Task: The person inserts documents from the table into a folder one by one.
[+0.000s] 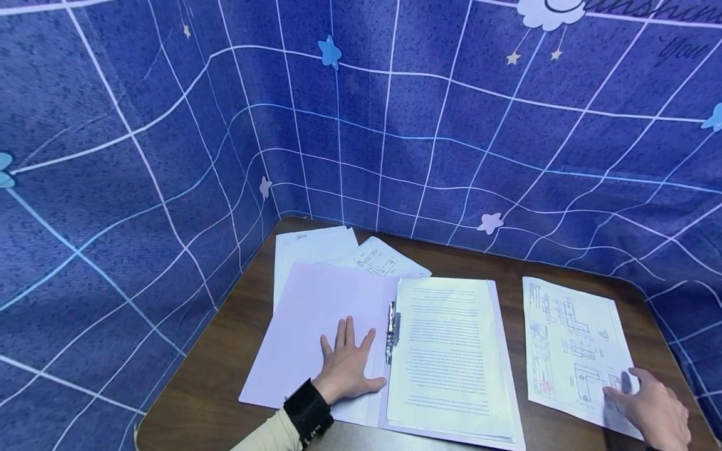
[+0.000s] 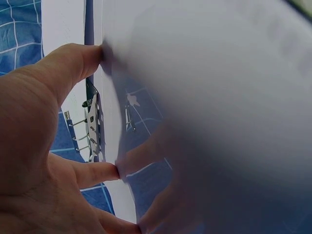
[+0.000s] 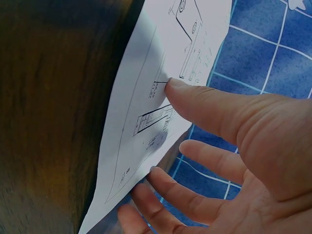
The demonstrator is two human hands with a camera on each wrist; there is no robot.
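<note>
Well, left hand (image 1: 346, 369): lay spread on the lilac folder (image 1: 304, 307), fingers released.
Right hand (image 1: 657, 410): thumb at the drawing sheet (image 1: 555, 351), fingers loosely bent, gripping nothing.
Brown table (image 1: 217, 357): held the folder, open, with printed pages (image 1: 445, 357), and the sheet to its right.

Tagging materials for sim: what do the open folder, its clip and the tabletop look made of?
Folder: likely glossy plastic; it mirrors the left hand in the left wrist view.
Clip: shiny metal, probably steel; silvery with glints.
Tabletop: brown wood or laminate, low sheen; grain shows, core doesn't.
</note>
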